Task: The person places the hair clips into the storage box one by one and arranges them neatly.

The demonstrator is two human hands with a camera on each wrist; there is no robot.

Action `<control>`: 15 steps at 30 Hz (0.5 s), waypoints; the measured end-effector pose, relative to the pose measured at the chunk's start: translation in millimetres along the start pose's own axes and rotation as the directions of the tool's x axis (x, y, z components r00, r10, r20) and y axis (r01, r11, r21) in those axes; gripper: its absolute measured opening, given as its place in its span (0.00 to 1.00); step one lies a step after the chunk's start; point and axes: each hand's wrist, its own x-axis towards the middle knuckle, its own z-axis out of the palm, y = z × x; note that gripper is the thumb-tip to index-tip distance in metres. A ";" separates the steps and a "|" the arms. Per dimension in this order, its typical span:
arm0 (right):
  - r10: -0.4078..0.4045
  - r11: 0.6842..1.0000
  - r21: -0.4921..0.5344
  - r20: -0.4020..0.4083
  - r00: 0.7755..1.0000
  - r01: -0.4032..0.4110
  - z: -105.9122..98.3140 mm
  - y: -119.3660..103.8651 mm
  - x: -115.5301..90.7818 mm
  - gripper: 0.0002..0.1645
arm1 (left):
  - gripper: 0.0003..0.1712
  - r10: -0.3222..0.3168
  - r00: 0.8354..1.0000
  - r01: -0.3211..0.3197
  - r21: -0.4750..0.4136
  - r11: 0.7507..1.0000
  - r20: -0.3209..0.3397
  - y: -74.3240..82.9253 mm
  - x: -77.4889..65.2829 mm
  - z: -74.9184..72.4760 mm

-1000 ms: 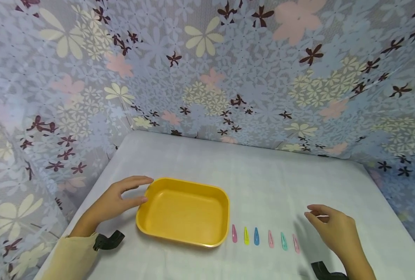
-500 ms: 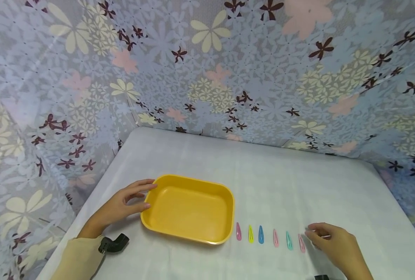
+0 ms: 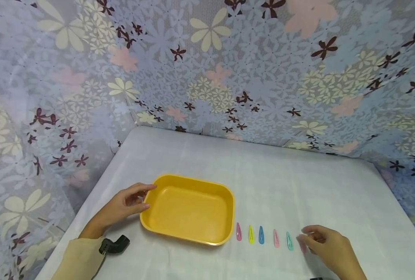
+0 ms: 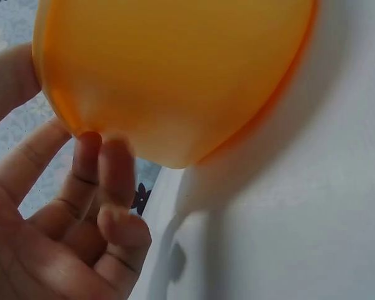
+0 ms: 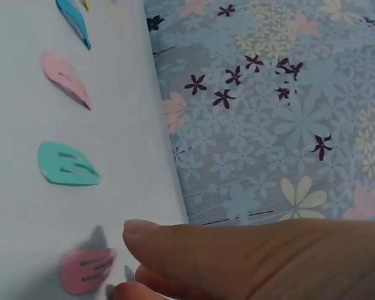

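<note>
My left hand [image 3: 123, 204] holds the left end of a yellow tray [image 3: 188, 242], its index finger and thumb at the rim. In the left wrist view, fingers [image 4: 84, 156] bend against the tray's wall [image 4: 175, 81]. My right hand [image 3: 330, 245] is low over the table at the right end of a row of snap hair clips. Its thumb and fingertips are close to the pink hair clip [image 5: 81, 275], apart from it in the right wrist view. That clip lies flat, partly covered by the hand in the head view. A teal hair clip [image 3: 289, 241] lies left of it.
Further left in the row lie a light pink clip [image 3: 276, 238], a blue clip [image 3: 261, 235], a yellow clip [image 3: 251, 234] and a darker pink clip [image 3: 239, 231] near the tray. A white cloth [image 3: 263, 175] covers the table; floral fabric [image 3: 207, 77] hangs behind.
My right hand has come down and left to the end pink clip. My left hand has closed in on the tray's rim. The view has shifted slightly; the clips keep their row.
</note>
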 end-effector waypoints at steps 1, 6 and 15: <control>0.004 1.000 0.011 0.000 1.000 -0.004 1.2 0.2 -0.8 0.29 | 0.29 -0.018 1.000 0.018 -0.021 1.000 0.004 0.4 -0.8 1.1; -0.020 1.000 0.005 -0.018 1.000 0.021 5.8 -2.0 -3.1 0.24 | 0.30 -0.072 0.997 0.072 -0.065 0.995 0.010 1.0 -3.3 4.9; -0.022 1.000 0.001 -0.025 0.999 0.022 6.6 -7.8 -5.1 0.19 | 0.30 -0.064 0.998 0.065 -0.079 0.995 0.014 0.2 0.4 5.3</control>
